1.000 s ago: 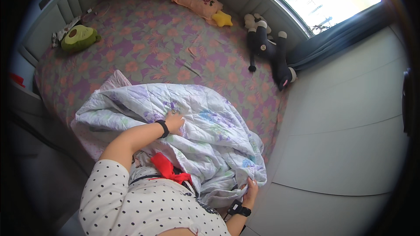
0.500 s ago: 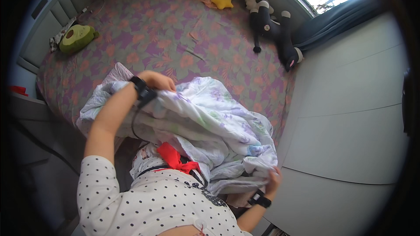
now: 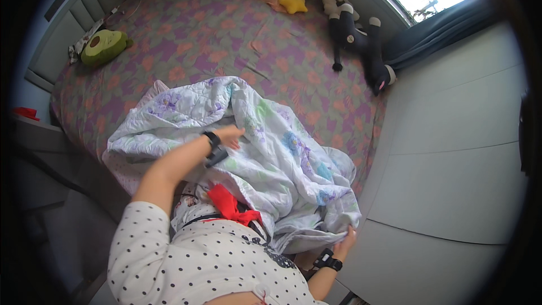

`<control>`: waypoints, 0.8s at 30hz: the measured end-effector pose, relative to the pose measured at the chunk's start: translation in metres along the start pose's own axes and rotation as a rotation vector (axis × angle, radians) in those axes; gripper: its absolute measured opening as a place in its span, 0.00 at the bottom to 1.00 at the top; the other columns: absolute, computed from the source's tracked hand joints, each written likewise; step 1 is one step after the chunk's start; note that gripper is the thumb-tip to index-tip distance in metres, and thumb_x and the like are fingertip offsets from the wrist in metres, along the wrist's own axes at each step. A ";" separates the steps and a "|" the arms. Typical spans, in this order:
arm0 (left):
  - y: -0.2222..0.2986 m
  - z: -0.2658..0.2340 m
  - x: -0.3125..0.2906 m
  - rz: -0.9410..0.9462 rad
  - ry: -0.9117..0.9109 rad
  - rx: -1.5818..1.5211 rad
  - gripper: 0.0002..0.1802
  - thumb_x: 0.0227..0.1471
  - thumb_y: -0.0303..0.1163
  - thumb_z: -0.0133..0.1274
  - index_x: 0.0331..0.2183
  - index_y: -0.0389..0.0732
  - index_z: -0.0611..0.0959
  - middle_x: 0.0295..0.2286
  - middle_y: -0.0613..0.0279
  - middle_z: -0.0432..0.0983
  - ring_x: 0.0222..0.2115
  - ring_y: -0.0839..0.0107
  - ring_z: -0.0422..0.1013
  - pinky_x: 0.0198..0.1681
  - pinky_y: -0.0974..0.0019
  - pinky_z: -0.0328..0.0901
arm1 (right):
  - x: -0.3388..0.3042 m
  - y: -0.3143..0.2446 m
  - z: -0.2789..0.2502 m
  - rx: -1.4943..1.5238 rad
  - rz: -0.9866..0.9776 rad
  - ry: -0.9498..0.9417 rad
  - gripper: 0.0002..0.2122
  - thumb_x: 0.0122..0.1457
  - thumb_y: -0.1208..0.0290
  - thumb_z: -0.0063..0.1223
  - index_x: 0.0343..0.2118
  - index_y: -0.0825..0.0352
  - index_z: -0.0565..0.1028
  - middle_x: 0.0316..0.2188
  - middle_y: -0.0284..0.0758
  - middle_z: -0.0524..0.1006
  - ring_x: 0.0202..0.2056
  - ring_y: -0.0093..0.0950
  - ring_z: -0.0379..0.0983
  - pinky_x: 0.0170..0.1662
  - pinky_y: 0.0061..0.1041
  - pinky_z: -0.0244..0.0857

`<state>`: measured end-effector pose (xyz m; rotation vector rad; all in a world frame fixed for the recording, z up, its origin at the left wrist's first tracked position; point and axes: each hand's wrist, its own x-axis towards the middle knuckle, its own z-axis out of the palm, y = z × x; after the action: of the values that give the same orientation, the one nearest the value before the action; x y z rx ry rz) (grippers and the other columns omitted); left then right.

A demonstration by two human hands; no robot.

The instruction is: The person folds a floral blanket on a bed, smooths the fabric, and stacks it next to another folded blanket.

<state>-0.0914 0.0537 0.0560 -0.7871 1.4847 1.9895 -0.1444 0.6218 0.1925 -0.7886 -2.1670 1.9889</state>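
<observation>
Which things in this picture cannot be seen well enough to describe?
Head view only:
- Left hand: fingertips sink into the quilt; grip unclear.
- Right hand: fingers wrapped in the quilt's hem, mostly hidden.
- Red thing at the left edge: cut off by the dark rim.
- Small items beside the avocado plush: too small to identify.

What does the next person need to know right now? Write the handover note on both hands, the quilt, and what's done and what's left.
Left hand: laid on the floral quilt near its middle, fingers gripping into the fabric.
Right hand: clutching the quilt's lower corner at the edge of the bed.
Quilt: bunched in a heap at the near end of the bed, not spread or folded.
Done: both hands have hold of it.
Left: it looks as if it needs straightening out; the whole quilt is crumpled.
</observation>
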 end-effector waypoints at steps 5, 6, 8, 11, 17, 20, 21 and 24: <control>-0.056 0.075 0.056 -0.120 0.090 -0.774 0.30 0.50 0.52 0.40 0.47 0.39 0.61 0.43 0.46 0.60 0.46 0.57 0.58 0.45 0.56 0.58 | -0.030 0.019 0.077 -0.113 0.027 -0.359 0.19 0.45 0.74 0.52 0.42 0.73 0.65 0.34 0.37 0.70 0.35 0.25 0.66 0.40 0.20 0.59; -0.057 0.084 0.059 -0.073 0.017 -0.823 0.30 0.49 0.52 0.40 0.47 0.40 0.61 0.44 0.48 0.60 0.46 0.61 0.59 0.43 0.57 0.59 | -0.034 0.023 0.082 -0.157 0.064 -0.331 0.19 0.45 0.74 0.52 0.42 0.73 0.65 0.34 0.37 0.70 0.35 0.25 0.66 0.40 0.20 0.59; -0.050 0.091 0.055 -0.039 -0.097 -0.836 0.26 0.49 0.50 0.43 0.44 0.41 0.65 0.38 0.54 0.67 0.38 0.67 0.65 0.39 0.62 0.61 | -0.039 0.031 0.086 -0.183 0.129 -0.381 0.19 0.45 0.74 0.53 0.42 0.72 0.65 0.33 0.35 0.70 0.34 0.24 0.66 0.39 0.19 0.59; -0.015 0.087 0.029 0.093 0.029 -0.694 0.14 0.45 0.40 0.49 0.31 0.40 0.74 0.19 0.66 0.70 0.17 0.77 0.65 0.27 0.71 0.63 | -0.037 0.039 0.079 -0.215 0.176 -0.431 0.18 0.44 0.74 0.54 0.40 0.72 0.66 0.32 0.34 0.71 0.33 0.23 0.66 0.38 0.18 0.59; 0.040 0.106 -0.054 0.243 -0.018 -0.337 0.15 0.43 0.39 0.51 0.24 0.34 0.76 0.19 0.62 0.71 0.15 0.77 0.65 0.21 0.76 0.61 | -0.047 0.014 0.086 -0.252 0.055 -0.374 0.20 0.44 0.72 0.54 0.42 0.70 0.65 0.35 0.37 0.70 0.34 0.24 0.66 0.40 0.20 0.58; 0.053 0.137 -0.081 0.262 -0.231 -0.308 0.18 0.44 0.40 0.50 0.27 0.32 0.77 0.20 0.60 0.72 0.17 0.76 0.67 0.22 0.76 0.61 | -0.072 -0.003 0.122 -0.649 -0.648 -0.532 0.20 0.41 0.75 0.56 0.40 0.69 0.67 0.33 0.37 0.71 0.33 0.25 0.68 0.38 0.23 0.62; 0.056 0.147 -0.088 0.297 -0.319 -0.299 0.19 0.44 0.41 0.50 0.28 0.31 0.76 0.21 0.59 0.73 0.17 0.76 0.67 0.23 0.76 0.61 | -0.081 -0.004 0.140 -0.649 -0.646 -0.586 0.19 0.41 0.74 0.56 0.40 0.68 0.68 0.32 0.38 0.72 0.32 0.26 0.69 0.36 0.24 0.62; 0.062 0.174 -0.099 0.319 -0.284 -0.274 0.20 0.43 0.42 0.52 0.23 0.32 0.77 0.19 0.60 0.72 0.19 0.76 0.67 0.25 0.75 0.62 | -0.101 -0.003 0.182 -0.841 -0.765 -0.684 0.16 0.40 0.72 0.55 0.36 0.66 0.70 0.30 0.39 0.72 0.30 0.27 0.69 0.33 0.26 0.61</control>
<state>-0.0909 0.1992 0.2076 -0.3619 1.2472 2.4612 -0.1321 0.4142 0.1963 0.7717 -3.0057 0.9838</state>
